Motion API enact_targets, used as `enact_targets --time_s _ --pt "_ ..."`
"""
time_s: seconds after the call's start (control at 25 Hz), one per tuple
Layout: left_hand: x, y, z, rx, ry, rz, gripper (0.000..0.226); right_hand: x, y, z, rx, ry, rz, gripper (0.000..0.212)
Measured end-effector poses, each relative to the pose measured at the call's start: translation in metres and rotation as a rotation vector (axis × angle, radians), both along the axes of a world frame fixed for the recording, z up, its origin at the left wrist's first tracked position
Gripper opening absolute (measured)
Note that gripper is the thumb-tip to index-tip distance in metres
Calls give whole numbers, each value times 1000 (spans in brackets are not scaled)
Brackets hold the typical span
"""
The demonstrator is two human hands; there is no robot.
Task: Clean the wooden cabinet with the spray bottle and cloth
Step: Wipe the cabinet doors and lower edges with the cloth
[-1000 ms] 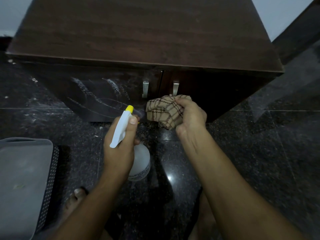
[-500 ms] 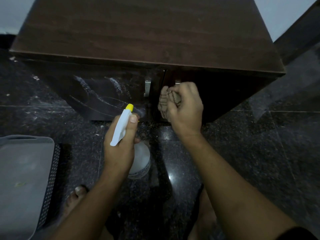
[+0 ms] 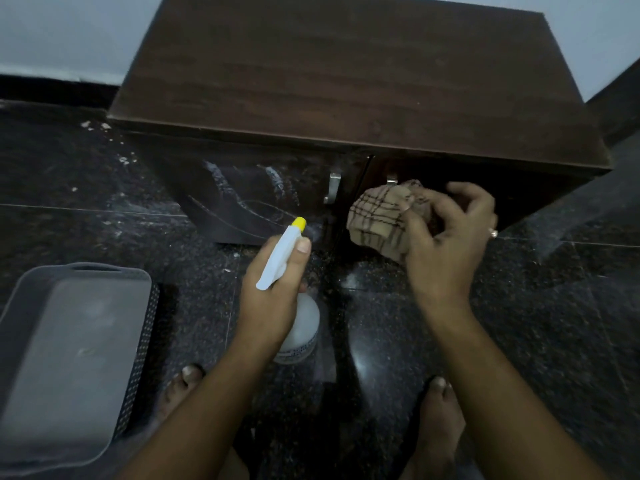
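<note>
A low dark wooden cabinet [image 3: 346, 81] stands on the floor in front of me, with two doors and two metal handles [image 3: 333, 187]. White spray streaks mark its left door [image 3: 242, 195]. My left hand [image 3: 270, 289] grips a white spray bottle [image 3: 299, 327] with a yellow nozzle, aimed at the left door's lower right corner. My right hand [image 3: 446, 240] holds a bunched beige checked cloth [image 3: 381, 216] against the right door, just under its handle.
A grey perforated plastic basket [image 3: 69, 341] sits on the dark speckled stone floor at the left. My bare feet [image 3: 440, 410] are below my arms. White crumbs lie on the floor left of the cabinet. A pale wall runs behind it.
The right hand with the cloth has gone up to the right door's handle and come back down and to the right, opening the cloth out. The left hand has kept the bottle still.
</note>
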State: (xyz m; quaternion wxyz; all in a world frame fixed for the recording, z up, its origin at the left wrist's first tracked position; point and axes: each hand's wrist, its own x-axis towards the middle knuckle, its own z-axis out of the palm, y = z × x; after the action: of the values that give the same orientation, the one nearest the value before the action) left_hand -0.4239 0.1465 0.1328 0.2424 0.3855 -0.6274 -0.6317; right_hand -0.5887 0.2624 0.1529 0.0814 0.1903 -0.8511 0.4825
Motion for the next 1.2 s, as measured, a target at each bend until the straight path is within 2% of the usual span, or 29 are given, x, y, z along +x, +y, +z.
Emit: enact_targets --time_s 0.04,0.16,0.24,0.32,0.44,0.48,0.56,0.64,0.72,0.8,0.88,0.96,1.08,1.2 --pt "0 -1 2 -6 -1 -10 37 -2 2 6 -3 16 -22 18" --pt "-2 -5 10 -16 -5 -46 40 -4 5 17 -182 -126 -54 8" --pt "-5 -7 14 -25 -19 -79 34 -6 7 16 -263 -203 -189 8" --pt "-7 -9 16 -32 -34 -94 32 -11 10 14 -505 -417 -309 13" --pt "-6 -11 16 -27 -30 -70 27 -15 14 21 -931 -910 -241 31" --pt "-5 -11 16 -28 -27 -62 25 -14 14 25 -990 -1025 -195 33" --pt "-2 -13 14 -29 -18 -37 17 -10 14 29 -1029 -1120 -124 33" --pt "-1 -16 13 -24 -20 5 15 -8 9 31 -1035 -1094 -98 37" --pt "-1 -18 14 -32 -35 35 22 -7 2 29 -1013 -964 -119 37" --pt "1 -19 18 -36 -28 44 26 -4 -6 28 -973 -795 -176 26" --pt "6 -19 23 -57 -16 30 31 1 -13 26 -849 -563 -204 15" --pt "16 -19 30 -83 -15 4 38 9 -27 23 -692 -346 -133 12" --pt "34 -20 42 -108 -8 -28 39 27 -71 10 -528 -203 0 22" --pt "44 -24 59 -134 3 -52 46 44 -103 -3 -291 -57 36 15"
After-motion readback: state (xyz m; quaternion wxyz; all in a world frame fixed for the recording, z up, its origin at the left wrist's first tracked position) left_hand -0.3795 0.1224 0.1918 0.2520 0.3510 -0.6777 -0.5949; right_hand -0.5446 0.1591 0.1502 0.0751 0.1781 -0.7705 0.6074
